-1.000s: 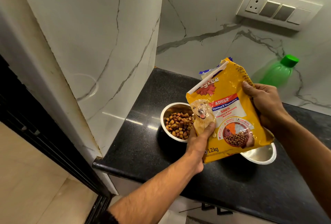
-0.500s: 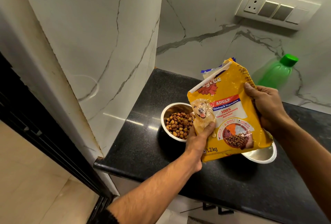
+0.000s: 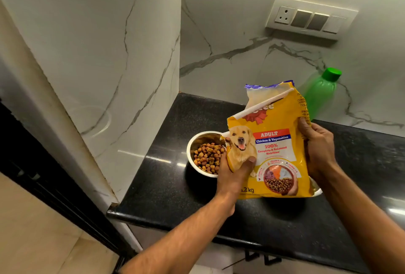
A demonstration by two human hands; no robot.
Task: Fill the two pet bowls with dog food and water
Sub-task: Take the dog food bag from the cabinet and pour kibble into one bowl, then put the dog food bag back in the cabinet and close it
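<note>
Left hand (image 3: 235, 171) fingers clasp the lower left edge of the dog food bag (image 3: 271, 148); right hand (image 3: 318, 151) grips its right side, holding it nearly upright above the table (image 3: 166, 188); the left bowl (image 3: 205, 155) already holds kibble, so the feeding step looks done; next, set the bag aside and reach the green bottle (image 3: 321, 94) behind it; the second bowl (image 3: 317, 190) is mostly hidden under the bag.

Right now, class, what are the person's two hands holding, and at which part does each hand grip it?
Both hold the yellow dog food bag. The left hand grips its lower left edge; the right hand grips its right edge.
</note>
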